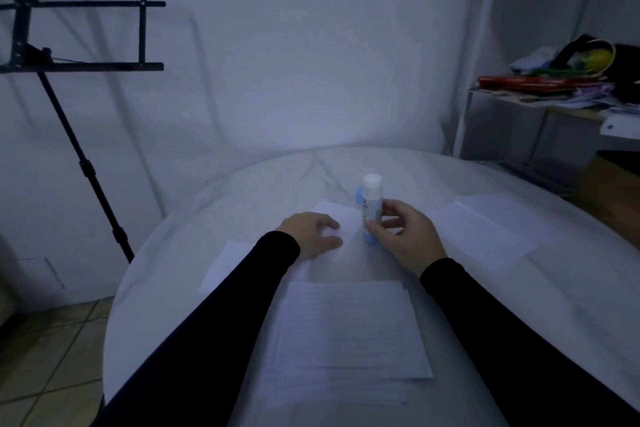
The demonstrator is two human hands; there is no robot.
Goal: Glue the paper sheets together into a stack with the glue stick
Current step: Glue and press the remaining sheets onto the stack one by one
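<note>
head view: right hand (405, 236) fingers curl round the upright glue stick (371, 206); left hand (311, 234) fingers lie straight on a paper sheet (341, 215), just left of it.

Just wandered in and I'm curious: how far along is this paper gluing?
Done, seemingly: a layered stack of sheets lies nearest the person. In hand: the right hand holds the upright glue stick, while the left hand rests on a sheet. Left: another loose sheet lies to the right, not yet stacked.
</note>
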